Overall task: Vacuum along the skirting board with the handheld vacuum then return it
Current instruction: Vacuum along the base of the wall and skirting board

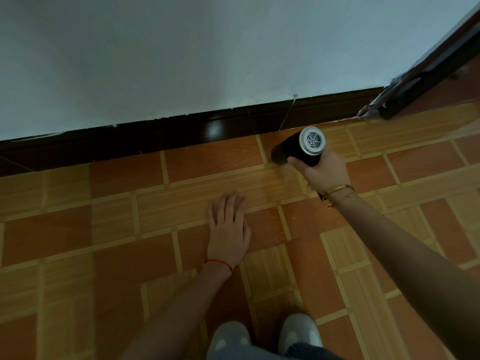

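Note:
A black handheld vacuum (293, 149) with a silver vented rear cap lies low over the tiled floor, its front end pointing left toward the dark brown skirting board (155, 137). My right hand (323, 171) grips the vacuum's body from below and behind; gold bracelets circle that wrist. The nozzle end is a short way in front of the skirting board and partly in shadow. My left hand (228, 228) rests flat on the floor with fingers spread, holding nothing, a red string at its wrist.
The skirting board runs along a white wall (207, 48) from the left edge to a dark door frame (415, 81) at the upper right. Orange-brown patterned floor tiles (104, 229) cover the ground. My two white shoes (265, 336) show at the bottom.

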A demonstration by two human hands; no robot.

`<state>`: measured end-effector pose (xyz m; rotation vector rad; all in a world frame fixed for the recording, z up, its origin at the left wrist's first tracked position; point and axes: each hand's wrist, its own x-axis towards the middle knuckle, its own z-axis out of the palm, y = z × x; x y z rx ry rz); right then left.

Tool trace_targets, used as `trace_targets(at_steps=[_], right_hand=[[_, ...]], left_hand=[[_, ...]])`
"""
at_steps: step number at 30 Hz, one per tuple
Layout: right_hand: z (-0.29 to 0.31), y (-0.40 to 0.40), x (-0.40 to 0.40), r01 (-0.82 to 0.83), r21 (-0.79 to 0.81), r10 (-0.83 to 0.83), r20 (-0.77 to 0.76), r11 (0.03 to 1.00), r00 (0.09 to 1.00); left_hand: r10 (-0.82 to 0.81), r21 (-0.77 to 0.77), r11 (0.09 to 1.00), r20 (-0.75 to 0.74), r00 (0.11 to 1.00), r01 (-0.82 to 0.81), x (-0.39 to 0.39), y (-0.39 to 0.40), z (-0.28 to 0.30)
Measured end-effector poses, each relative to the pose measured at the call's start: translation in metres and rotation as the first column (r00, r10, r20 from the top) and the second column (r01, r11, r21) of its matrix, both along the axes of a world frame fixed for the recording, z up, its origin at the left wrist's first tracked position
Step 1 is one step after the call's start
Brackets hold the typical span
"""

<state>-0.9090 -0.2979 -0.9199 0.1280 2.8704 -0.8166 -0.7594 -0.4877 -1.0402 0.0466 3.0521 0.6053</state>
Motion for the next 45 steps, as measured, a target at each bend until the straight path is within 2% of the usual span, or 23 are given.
trace_targets(at_steps=[5,10,17,22,28,32,36,41,45], right_hand=[[0.006,-0.001,-0.009,0.001,-0.023,0.000,0.067,1.000,0.998],[0.017,-0.007,-0.014,-0.189,0.044,0.184,0.094,0.981,0.978],[0.007,-0.005,-0.038,-0.284,0.084,0.282,0.037,0.955,0.959],[-0.005,0.016,-0.042,-0.196,-0.010,0.195,-0.064,0.981,0.979],[-0.018,0.018,-0.054,-0.208,-0.034,0.203,-0.112,0.978,0.973],[-0.017,0.004,-0.062,-0.309,0.004,0.308,-0.076,0.951,0.948],[-0.019,0.018,-0.071,-0.237,0.081,0.245,-0.119,0.968,0.962],[-0.018,0.046,-0.082,-0.240,-0.060,0.234,-0.088,0.969,0.968],[-0.013,0.074,-0.093,-0.169,-0.058,0.164,-0.084,0.984,0.983]], left_hand=[[0.003,-0.017,1.000,0.009,1.000,-0.002,0.000,0.001,-0.002],[0.003,-0.029,1.000,0.018,1.000,-0.003,-0.001,0.002,-0.001],[0.006,-0.055,0.998,0.000,1.000,-0.006,-0.001,0.003,-0.001],[0.021,-0.063,0.998,-0.010,1.000,-0.022,0.000,0.005,-0.002],[0.032,-0.053,0.998,-0.008,0.999,-0.033,-0.001,0.007,0.000],[0.039,-0.052,0.998,-0.013,0.999,-0.040,0.000,0.006,-0.001],[0.054,-0.051,0.997,-0.013,0.998,-0.055,-0.001,0.008,0.000],[0.052,-0.079,0.995,-0.016,0.999,-0.053,-0.002,0.009,-0.001],[0.066,-0.137,0.988,-0.001,0.998,-0.065,-0.002,0.015,0.002]])
